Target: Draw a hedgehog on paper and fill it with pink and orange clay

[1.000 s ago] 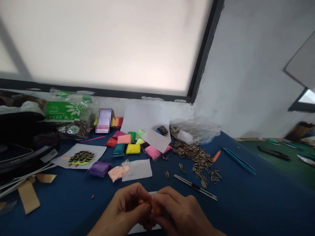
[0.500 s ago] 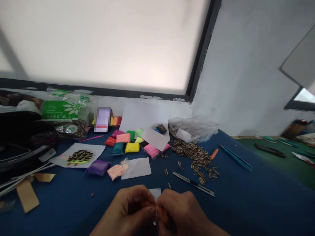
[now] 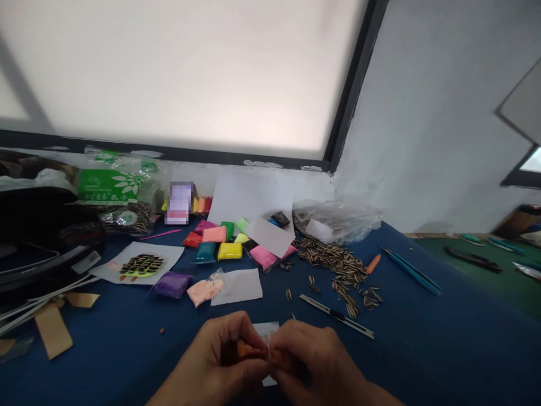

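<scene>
At the front of the blue table my left hand (image 3: 228, 355) and my right hand (image 3: 315, 355) meet, fingertips pinched close together. Between them is an orange modelling clay packet (image 3: 249, 350); a bit of clear wrapper shows at the fingertips, and much of the packet is hidden by my fingers. A small white paper (image 3: 267, 328) lies beneath the hands. Just beyond are a peach clay packet (image 3: 206, 290), another white sheet (image 3: 239, 286) and a utility knife (image 3: 337, 316). Striped sunflower seeds (image 3: 332, 258) are heaped at the right.
Several coloured clay packets (image 3: 230, 251) lie mid-table. At left is a paper with a seed-covered clay figure (image 3: 142, 266), near a purple packet (image 3: 171, 285). Blue tweezers (image 3: 412, 270) lie right. A seed bag (image 3: 114, 192) and a phone (image 3: 179, 203) stand by the wall.
More orange now shows inside my left hand, and the hands sit slightly farther apart at the knuckles. The whole view has shifted a little.
</scene>
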### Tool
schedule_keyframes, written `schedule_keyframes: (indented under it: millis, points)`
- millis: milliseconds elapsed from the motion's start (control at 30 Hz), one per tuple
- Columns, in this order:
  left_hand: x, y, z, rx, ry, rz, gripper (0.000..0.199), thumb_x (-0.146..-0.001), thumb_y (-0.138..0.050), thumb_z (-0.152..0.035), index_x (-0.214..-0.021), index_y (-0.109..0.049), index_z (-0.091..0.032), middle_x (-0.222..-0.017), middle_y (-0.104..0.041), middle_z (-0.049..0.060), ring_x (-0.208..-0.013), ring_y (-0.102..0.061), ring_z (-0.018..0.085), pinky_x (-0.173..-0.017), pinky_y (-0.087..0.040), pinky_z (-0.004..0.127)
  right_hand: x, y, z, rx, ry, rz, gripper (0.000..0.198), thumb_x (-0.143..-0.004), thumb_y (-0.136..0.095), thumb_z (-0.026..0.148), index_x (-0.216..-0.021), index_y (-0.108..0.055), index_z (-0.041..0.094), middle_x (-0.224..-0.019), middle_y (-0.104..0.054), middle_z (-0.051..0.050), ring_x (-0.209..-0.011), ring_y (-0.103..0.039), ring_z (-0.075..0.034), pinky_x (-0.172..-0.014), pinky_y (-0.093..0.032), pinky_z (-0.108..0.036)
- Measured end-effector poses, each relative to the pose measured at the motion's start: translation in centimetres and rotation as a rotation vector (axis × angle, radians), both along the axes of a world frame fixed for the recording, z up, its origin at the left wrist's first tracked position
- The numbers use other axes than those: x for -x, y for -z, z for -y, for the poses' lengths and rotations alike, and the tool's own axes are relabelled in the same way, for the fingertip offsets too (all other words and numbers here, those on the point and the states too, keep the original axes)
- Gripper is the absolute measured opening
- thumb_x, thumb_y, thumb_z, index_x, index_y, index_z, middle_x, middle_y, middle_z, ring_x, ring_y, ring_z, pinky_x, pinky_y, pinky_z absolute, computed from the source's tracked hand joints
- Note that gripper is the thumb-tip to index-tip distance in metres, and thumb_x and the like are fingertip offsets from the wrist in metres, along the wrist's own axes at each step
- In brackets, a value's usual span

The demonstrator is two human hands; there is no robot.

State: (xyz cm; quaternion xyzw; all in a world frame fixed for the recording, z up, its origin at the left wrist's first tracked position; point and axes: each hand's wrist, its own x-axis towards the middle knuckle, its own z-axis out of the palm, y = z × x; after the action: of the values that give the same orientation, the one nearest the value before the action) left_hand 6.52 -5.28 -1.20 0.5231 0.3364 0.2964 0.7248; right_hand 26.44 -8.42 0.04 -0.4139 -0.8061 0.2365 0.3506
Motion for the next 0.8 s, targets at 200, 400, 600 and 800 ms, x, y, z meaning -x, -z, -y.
schedule_keyframes:
  millis: [200, 400, 600, 800]
  points:
    - [0.5, -0.1, -0.4, 0.021, 0.052, -0.056, 0.038, -0.071, -0.089, -0.042, -0.08, -0.06, -0.019, -0.066, -0.069, -0.003, -0.056, -0.066, 0.014, -0.054, -0.05, 0.022, 0.1, -0.4, 0.2, 0.234, 0.024, -0.099, 0.004, -0.079, -0.059, 0.016, -0.076, -0.059, 0.019, -0.059, -0.052, 0.005, -0.049, -0.045, -0.009, -0.047, -0.034, -0.02]
    - [0.5, 0.0, -1.3, 0.026, 0.111, 0.017, 0.059, -0.07, -0.088, -0.055, -0.114, -0.071, -0.019, -0.08, -0.071, 0.001, -0.067, -0.07, 0.016, -0.059, -0.055, 0.023, -0.8, -1.1, -0.2, 0.21, 0.127, -0.262, 0.008, -0.092, -0.055, 0.024, -0.086, -0.058, 0.02, -0.099, -0.069, -0.008, -0.069, -0.061, -0.014, -0.067, -0.05, -0.027]
    - [0.4, -1.0, -0.7, 0.052, -0.015, -0.055, 0.049, -0.068, -0.091, -0.05, -0.105, -0.077, -0.02, -0.079, -0.075, 0.002, -0.066, -0.069, 0.017, -0.064, -0.056, 0.027, -1.0, -1.9, -0.9, 0.354, 0.224, -0.546, 0.013, -0.092, -0.057, 0.031, -0.099, -0.058, 0.021, -0.089, -0.067, -0.002, -0.062, -0.062, -0.013, -0.062, -0.05, -0.026]
    - [0.6, -1.6, -0.7, 0.079, -0.058, -0.032, 0.048, -0.064, -0.092, -0.031, -0.108, -0.076, -0.022, -0.085, -0.077, 0.003, -0.071, -0.072, 0.02, -0.065, -0.057, 0.029, -1.1, -2.5, -1.0, 0.633, 0.142, -0.482, 0.012, -0.074, -0.055, 0.025, -0.083, -0.06, 0.019, -0.064, -0.05, 0.006, -0.054, -0.05, -0.011, -0.056, -0.043, -0.025]
